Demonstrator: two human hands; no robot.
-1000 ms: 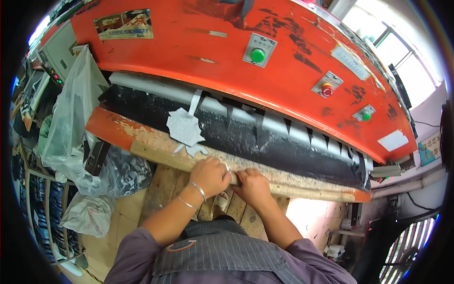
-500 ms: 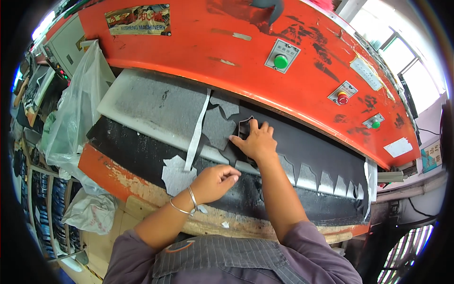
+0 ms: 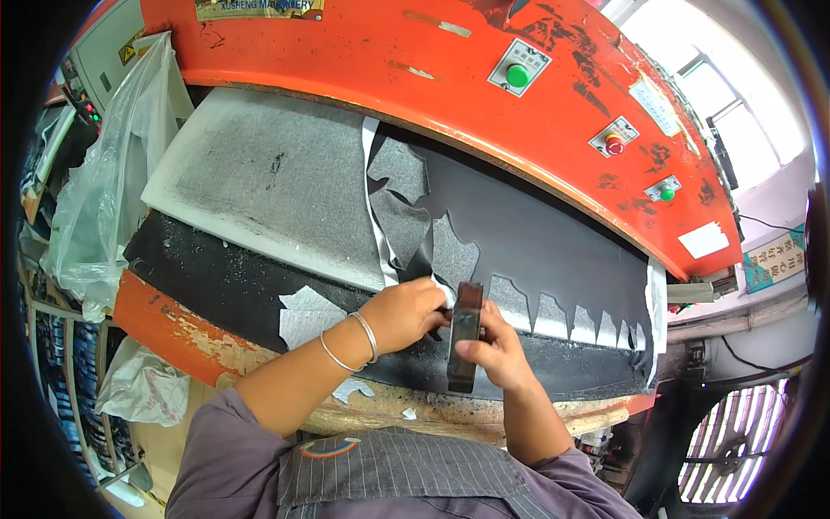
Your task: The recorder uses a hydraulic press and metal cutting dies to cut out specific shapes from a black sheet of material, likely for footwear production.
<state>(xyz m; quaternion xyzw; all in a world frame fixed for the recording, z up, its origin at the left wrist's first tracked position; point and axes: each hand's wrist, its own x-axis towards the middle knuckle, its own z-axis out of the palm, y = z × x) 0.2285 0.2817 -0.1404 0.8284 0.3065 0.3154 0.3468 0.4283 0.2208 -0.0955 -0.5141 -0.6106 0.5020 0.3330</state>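
A sheet of black material with a grey backing (image 3: 536, 199) lies over the pale cutting board (image 3: 251, 173), with jagged cut-outs along its left and near edges. My right hand (image 3: 503, 353) grips a dark metal cutting die (image 3: 465, 342), held on edge above the sheet's near side. Beside it my left hand (image 3: 399, 316) is closed at the sheet's near edge, pinching a black, pale-backed piece of the material; its fingertips are partly hidden. A narrow strip (image 3: 373, 203) runs from the far side of the board down toward my left hand.
A red press beam (image 3: 363, 65) spans the far side, with green buttons (image 3: 517, 76) and a red knob (image 3: 614, 144). A grey scrap (image 3: 309, 318) lies left of my left hand. Clear plastic bags (image 3: 112, 190) hang at left. The worn wooden front edge (image 3: 553, 417) is near my body.
My right hand has lifted the cutting die off the sheet and brought it nearer. My left hand has moved right and closed on the material, leaving a new cut-out in view.
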